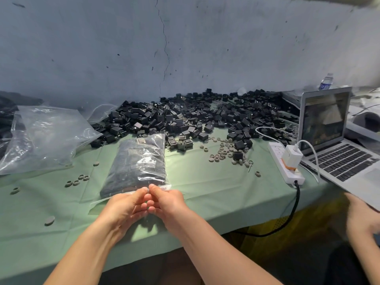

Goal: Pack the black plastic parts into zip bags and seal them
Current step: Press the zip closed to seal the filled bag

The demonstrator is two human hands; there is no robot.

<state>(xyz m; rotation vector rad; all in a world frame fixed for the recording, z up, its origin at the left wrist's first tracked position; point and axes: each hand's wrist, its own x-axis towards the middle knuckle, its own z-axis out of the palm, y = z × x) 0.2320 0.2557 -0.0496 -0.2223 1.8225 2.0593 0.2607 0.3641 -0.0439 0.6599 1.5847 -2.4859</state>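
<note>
Clear zip bag (136, 163), filled with black plastic parts, flat on green cloth-covered table (216, 186); left hand (125, 204) and right hand (166, 200) pinch its near seal edge; large loose pile of black plastic parts (195, 114) remains unpacked behind.

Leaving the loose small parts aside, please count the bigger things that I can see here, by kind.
Filled zip bag: 1
Laptop: 1
Power strip: 1
White charger: 1
Water bottle: 1
Total: 5
The empty clear bags at the left overlap, so their number cannot be told.
</note>
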